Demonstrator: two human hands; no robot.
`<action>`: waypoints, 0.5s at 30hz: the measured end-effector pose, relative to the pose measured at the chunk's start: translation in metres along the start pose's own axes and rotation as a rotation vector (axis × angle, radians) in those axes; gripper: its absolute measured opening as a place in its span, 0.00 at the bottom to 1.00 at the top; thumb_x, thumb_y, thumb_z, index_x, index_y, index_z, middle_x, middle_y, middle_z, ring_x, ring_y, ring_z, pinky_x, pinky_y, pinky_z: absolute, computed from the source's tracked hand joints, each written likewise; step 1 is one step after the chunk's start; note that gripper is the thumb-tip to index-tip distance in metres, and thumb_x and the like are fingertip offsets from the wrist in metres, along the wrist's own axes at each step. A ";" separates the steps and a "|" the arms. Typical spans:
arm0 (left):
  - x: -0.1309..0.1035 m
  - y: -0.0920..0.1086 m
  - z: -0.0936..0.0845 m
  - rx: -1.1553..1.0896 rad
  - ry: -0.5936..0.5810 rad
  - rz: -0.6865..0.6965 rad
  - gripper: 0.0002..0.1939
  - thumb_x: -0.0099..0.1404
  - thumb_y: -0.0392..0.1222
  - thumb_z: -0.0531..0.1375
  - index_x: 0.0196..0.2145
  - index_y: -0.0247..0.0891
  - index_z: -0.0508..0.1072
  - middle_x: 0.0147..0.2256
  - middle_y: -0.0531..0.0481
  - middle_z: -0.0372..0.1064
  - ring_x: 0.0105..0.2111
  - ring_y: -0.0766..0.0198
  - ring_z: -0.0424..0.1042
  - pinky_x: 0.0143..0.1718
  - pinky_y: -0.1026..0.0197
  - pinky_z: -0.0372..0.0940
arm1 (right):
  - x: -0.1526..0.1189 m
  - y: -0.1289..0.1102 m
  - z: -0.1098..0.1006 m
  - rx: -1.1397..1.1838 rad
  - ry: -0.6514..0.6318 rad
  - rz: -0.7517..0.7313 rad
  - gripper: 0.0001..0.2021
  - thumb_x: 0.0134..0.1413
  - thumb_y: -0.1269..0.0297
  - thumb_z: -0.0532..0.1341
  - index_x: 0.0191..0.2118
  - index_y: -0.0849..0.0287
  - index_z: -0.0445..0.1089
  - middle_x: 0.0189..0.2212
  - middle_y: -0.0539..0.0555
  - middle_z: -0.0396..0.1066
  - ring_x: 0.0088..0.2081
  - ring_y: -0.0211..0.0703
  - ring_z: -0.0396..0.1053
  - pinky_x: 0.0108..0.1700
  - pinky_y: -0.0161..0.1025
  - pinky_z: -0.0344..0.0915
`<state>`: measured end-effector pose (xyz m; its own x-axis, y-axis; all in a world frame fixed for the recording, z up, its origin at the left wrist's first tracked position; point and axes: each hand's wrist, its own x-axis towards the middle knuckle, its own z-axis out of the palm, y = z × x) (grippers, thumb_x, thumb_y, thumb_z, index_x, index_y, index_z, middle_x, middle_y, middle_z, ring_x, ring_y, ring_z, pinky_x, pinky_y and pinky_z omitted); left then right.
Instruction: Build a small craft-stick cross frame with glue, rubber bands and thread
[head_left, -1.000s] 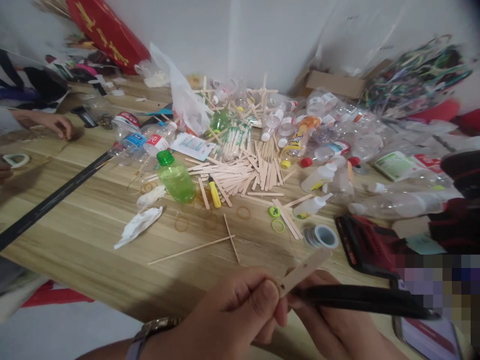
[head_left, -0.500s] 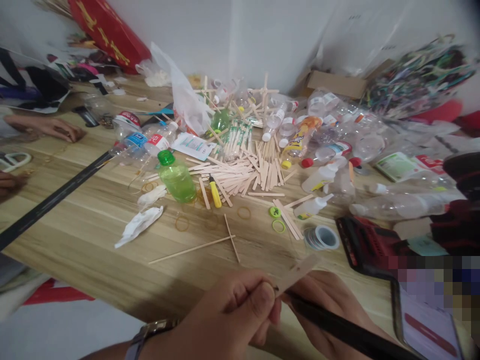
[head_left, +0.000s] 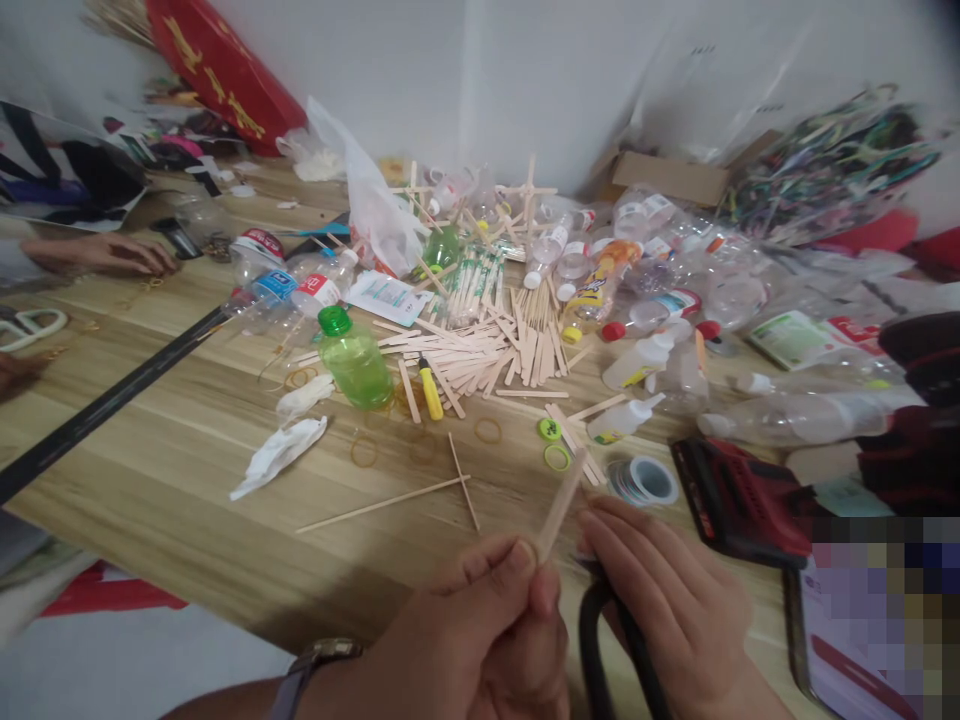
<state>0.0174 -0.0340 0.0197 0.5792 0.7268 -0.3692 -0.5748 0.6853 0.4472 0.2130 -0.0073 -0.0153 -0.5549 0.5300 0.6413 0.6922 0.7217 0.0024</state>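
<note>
A flat wooden craft stick (head_left: 561, 508) is pinched between the thumb and fingers of my left hand (head_left: 499, 610), pointing up and away. Just to its right, my right hand (head_left: 667, 590) is wrapped round a tool with black loop handles (head_left: 637, 650), which looks like scissors; its blades are mostly hidden behind the fingers. Two thin sticks (head_left: 390, 502) lie crossed on the table beyond my left hand. A pile of craft sticks (head_left: 480, 350) spreads over the middle of the table.
A green bottle (head_left: 354, 360), a yellow-handled tool (head_left: 430, 388) and glue bottles (head_left: 626, 418) stand or lie ahead. A wire spool (head_left: 645, 481), a red and black battery tool (head_left: 739, 505) and a phone (head_left: 847, 640) are at right. Another person's hand (head_left: 124, 252) rests at far left.
The stick in my left hand has turned more upright. My right hand has moved slightly right, and the black handles now show as open loops below it.
</note>
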 end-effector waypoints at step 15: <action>-0.017 0.022 0.002 0.872 0.177 0.175 0.28 0.66 0.64 0.51 0.47 0.36 0.68 0.21 0.60 0.50 0.21 0.69 0.49 0.23 0.64 0.47 | 0.027 -0.038 -0.027 0.440 -0.244 0.537 0.11 0.65 0.66 0.52 0.32 0.53 0.68 0.23 0.47 0.75 0.23 0.38 0.75 0.25 0.30 0.72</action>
<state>-0.0035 -0.0313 0.0377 0.3865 0.8629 -0.3255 0.0374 0.3380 0.9404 0.1843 -0.0327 0.0229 -0.3139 0.9076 0.2788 0.6764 0.4198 -0.6051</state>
